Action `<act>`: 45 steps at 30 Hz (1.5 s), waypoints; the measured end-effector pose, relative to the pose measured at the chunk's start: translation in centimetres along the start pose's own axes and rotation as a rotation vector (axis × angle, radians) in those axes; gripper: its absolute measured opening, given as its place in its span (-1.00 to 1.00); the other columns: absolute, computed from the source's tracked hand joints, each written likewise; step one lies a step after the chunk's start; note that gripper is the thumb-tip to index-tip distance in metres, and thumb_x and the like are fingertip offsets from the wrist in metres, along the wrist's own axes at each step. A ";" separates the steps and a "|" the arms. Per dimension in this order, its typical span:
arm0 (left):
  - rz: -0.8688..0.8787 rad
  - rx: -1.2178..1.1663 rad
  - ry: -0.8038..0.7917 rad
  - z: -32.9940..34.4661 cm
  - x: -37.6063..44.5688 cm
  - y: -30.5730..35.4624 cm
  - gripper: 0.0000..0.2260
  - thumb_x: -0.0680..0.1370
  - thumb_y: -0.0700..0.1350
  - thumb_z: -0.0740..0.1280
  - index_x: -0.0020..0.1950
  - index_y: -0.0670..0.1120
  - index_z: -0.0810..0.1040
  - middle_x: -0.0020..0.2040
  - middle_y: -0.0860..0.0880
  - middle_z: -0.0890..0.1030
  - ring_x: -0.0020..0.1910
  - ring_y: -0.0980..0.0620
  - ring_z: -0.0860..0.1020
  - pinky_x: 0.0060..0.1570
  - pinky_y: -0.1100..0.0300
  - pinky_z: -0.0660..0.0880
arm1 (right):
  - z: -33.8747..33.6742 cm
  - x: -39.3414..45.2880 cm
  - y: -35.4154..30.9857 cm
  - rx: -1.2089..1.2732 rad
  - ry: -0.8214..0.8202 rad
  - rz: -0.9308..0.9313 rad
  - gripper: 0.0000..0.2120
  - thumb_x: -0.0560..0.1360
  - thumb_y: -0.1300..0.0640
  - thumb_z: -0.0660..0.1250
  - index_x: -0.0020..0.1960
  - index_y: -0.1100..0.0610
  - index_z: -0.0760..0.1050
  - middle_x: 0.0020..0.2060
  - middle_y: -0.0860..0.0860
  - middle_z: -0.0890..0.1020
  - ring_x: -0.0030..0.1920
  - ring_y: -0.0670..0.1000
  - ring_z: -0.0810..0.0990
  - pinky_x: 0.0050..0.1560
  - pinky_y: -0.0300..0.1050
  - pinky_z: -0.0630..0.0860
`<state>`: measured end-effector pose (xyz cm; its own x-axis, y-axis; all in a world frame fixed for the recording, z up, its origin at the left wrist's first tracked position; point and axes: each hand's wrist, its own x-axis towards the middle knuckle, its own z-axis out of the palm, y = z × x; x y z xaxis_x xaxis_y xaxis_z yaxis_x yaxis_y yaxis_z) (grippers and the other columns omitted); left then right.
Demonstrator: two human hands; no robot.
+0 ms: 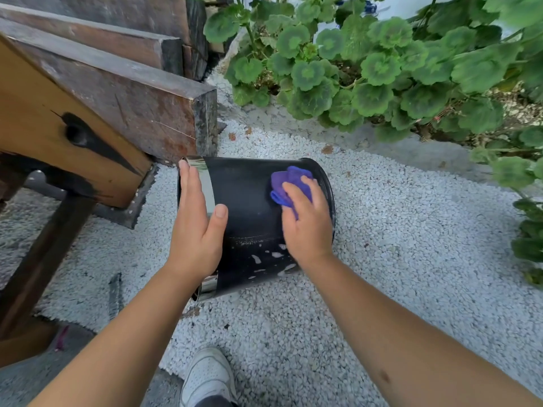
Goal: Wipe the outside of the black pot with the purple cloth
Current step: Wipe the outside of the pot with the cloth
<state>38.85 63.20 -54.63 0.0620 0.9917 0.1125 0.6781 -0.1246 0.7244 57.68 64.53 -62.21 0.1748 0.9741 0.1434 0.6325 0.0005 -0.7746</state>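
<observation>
The black pot (249, 198) lies on its side on white gravel, its shiny metal rim to the left and its base to the right. My left hand (197, 227) rests flat on the rim end, fingers spread, steadying the pot. My right hand (307, 221) presses the bunched purple cloth (286, 183) against the pot's wall near the base. White flecks mark the pot's lower side.
A wooden bench (117, 95) with thick dark slats stands close at the left, nearly touching the pot's rim. Green leafy plants (367, 71) fill the upper right. White gravel (411, 236) covers the ground. My white shoe (208, 374) is at the bottom.
</observation>
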 end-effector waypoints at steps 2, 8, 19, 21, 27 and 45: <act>-0.012 0.004 -0.002 0.1 0.1 0.0 -0.18 0.58 0.38 -0.10 0.59 -0.20 -0.16 0.62 -0.10 -0.19 0.58 0.10 -0.19 0.46 0.38 -0.19 | -0.7 1.0 1.9 -0.013 0.013 0.116 -0.61 0.54 0.20 0.32 0.34 -0.01 0.49 0.47 0.06 0.33 0.39 0.14 0.40 0.30 0.19 0.47; 0.022 0.000 -0.020 1.4 0.8 2.1 -0.20 0.58 0.37 -0.08 0.59 -0.14 -0.21 0.62 -0.07 -0.22 0.58 0.12 -0.22 0.49 0.28 -0.18 | -2.6 2.3 5.1 -0.050 0.015 0.191 -0.63 0.57 0.21 0.27 0.37 0.03 0.44 0.39 0.08 0.35 0.27 0.12 0.46 0.27 0.01 0.47; 0.053 -0.042 -0.007 1.4 0.3 0.8 -0.25 0.62 0.32 -0.07 0.60 -0.18 -0.16 0.62 -0.06 -0.20 0.58 0.14 -0.20 0.47 0.35 -0.19 | -4.7 2.5 -2.4 0.508 0.281 0.423 -0.64 0.52 0.24 0.30 0.18 -0.17 0.50 0.01 -0.19 0.61 -0.17 -0.28 0.63 -0.30 -0.41 0.53; 0.075 -0.043 -0.001 1.7 0.5 0.9 -0.23 0.61 0.32 -0.09 0.59 -0.22 -0.14 0.61 -0.09 -0.18 0.58 0.12 -0.18 0.48 0.32 -0.17 | -2.6 0.5 -6.4 0.498 0.160 0.229 -0.65 0.47 0.19 0.33 0.18 -0.14 0.54 0.09 -0.15 0.60 0.00 -0.23 0.61 -0.07 -0.39 0.52; 0.083 -0.003 -0.006 1.1 0.5 1.0 -0.16 0.58 0.38 -0.13 0.58 -0.27 -0.13 0.60 -0.19 -0.17 0.59 0.03 -0.17 0.50 0.27 -0.16 | 1.0 -2.4 -7.3 0.229 0.033 -0.083 -0.60 0.39 0.23 0.40 0.23 0.16 0.58 0.25 0.17 0.55 0.36 0.21 0.39 0.43 -0.04 0.26; 0.044 0.001 -0.041 2.1 0.8 2.7 -0.22 0.58 0.37 -0.10 0.59 -0.12 -0.23 0.61 -0.03 -0.25 0.56 0.19 -0.26 0.44 0.40 -0.22 | -5.8 1.0 5.7 0.316 0.298 0.783 -0.76 0.46 0.21 0.27 -0.04 -0.14 0.44 -0.37 -0.09 0.65 -0.32 -0.08 0.66 -0.35 -0.28 0.50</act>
<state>42.29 63.77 -54.04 0.1221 0.9857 0.1165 0.6745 -0.1685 0.7188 65.82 64.14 -62.89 0.6856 0.6223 -0.3777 0.0197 -0.5345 -0.8449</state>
